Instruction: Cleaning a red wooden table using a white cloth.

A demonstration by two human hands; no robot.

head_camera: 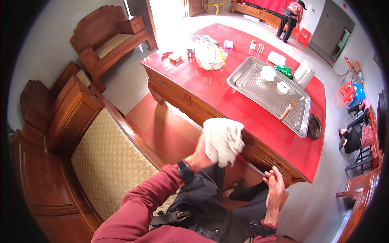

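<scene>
A crumpled white cloth [223,141] is gripped in my left hand [200,153], which is partly covered by it, over my lap beside the table's near edge. My right hand [275,189] is raised with its fingers apart and nothing in it, near the table's right front corner. On the red tabletop [188,88] lies a perforated metal tray [264,94] holding a white lump [268,73], a white ring-shaped piece [283,87] and a brush with a wooden handle [285,113] resting across its near side.
A glass bowl [211,60], a jar [191,52], a white jug [304,74], green plastic [283,70] and a dark round dish [314,127] stand on the table. A wooden bench with a woven seat [112,164] is at left. People [291,19] are farther off.
</scene>
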